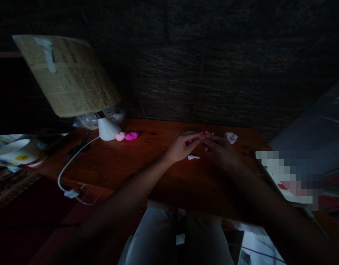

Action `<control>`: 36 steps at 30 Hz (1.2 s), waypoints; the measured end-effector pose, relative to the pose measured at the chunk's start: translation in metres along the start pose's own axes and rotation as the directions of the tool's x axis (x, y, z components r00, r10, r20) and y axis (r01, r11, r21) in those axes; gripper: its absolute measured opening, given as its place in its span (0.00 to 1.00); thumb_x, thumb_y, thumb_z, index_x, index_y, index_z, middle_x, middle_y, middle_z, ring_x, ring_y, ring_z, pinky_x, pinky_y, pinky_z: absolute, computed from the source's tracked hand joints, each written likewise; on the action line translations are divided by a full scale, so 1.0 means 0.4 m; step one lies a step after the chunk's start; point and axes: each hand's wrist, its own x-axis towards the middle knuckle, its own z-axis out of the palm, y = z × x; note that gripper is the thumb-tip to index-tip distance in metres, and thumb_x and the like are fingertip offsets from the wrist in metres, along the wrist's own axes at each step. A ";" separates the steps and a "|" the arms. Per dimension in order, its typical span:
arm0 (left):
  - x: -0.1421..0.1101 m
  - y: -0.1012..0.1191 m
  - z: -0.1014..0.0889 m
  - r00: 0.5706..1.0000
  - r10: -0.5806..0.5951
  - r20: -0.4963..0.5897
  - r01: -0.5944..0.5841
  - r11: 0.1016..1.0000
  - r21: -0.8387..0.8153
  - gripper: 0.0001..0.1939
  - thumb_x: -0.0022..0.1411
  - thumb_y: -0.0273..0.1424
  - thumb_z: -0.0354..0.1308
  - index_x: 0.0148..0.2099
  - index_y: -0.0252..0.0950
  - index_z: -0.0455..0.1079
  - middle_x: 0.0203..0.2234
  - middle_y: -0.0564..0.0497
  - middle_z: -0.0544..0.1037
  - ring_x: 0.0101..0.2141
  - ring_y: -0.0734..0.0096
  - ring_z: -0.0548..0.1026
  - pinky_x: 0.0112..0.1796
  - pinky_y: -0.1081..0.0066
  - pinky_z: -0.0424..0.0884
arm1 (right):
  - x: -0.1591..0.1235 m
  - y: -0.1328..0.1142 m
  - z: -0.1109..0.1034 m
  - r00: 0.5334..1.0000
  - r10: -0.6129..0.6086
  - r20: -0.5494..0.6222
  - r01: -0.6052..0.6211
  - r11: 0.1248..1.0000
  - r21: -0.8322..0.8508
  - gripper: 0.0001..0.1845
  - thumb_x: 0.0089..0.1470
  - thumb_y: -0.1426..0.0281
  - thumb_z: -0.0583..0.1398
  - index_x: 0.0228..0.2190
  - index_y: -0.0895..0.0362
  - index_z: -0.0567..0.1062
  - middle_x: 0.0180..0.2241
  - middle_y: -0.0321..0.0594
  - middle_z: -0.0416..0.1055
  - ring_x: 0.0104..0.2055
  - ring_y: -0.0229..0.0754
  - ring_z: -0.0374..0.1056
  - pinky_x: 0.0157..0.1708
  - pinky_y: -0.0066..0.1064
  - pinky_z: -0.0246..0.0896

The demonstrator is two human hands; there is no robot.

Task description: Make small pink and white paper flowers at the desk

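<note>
My left hand (182,146) and my right hand (220,150) meet fingertip to fingertip over the far middle of a dark wooden table (125,165). Between the pinched fingertips sits a tiny bright pink piece (208,133); both hands seem to grip it, though the dim light hides details. A small white piece (193,157) lies on the table just under my left hand. A crumpled whitish lump (231,137) rests just beyond my right hand.
A white lamp base (108,129) with a newspaper-print shade (67,75) stands at the back left, its cable (64,173) trailing forward. Beside it lie a pale pink lump (120,136) and a magenta lump (131,136). A bowl (18,152) sits far left.
</note>
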 end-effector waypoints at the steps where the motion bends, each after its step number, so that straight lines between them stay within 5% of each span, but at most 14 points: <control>1: 0.000 0.000 0.000 1.000 0.002 -0.001 -0.002 1.000 -0.002 0.15 0.66 0.31 0.57 0.54 0.37 0.75 0.41 0.45 0.81 0.31 0.77 0.74 0.32 0.75 0.70 | 0.000 0.000 0.000 1.000 0.020 -0.007 -0.020 1.000 0.024 0.23 0.37 0.48 0.71 0.26 0.55 0.79 0.22 0.34 0.68 0.23 0.33 0.58 0.22 0.28 0.52; 19: -0.006 0.002 0.002 1.000 -0.014 -0.016 0.015 0.998 0.060 0.16 0.64 0.32 0.60 0.53 0.35 0.75 0.35 0.47 0.81 0.29 0.77 0.72 0.32 0.76 0.68 | 0.001 -0.008 0.000 0.978 0.206 -0.019 -0.196 0.954 0.226 0.21 0.25 0.59 0.77 0.23 0.55 0.80 0.24 0.33 0.73 0.23 0.30 0.60 0.23 0.24 0.55; 36: -0.002 0.016 0.002 0.973 -0.228 0.036 0.230 0.971 -0.059 0.13 0.67 0.34 0.54 0.46 0.33 0.76 0.25 0.52 0.78 0.19 0.81 0.70 0.22 0.78 0.64 | -0.001 -0.009 0.001 0.985 0.167 0.033 -0.171 0.965 0.198 0.19 0.31 0.56 0.75 0.26 0.53 0.82 0.31 0.38 0.80 0.24 0.30 0.61 0.24 0.25 0.57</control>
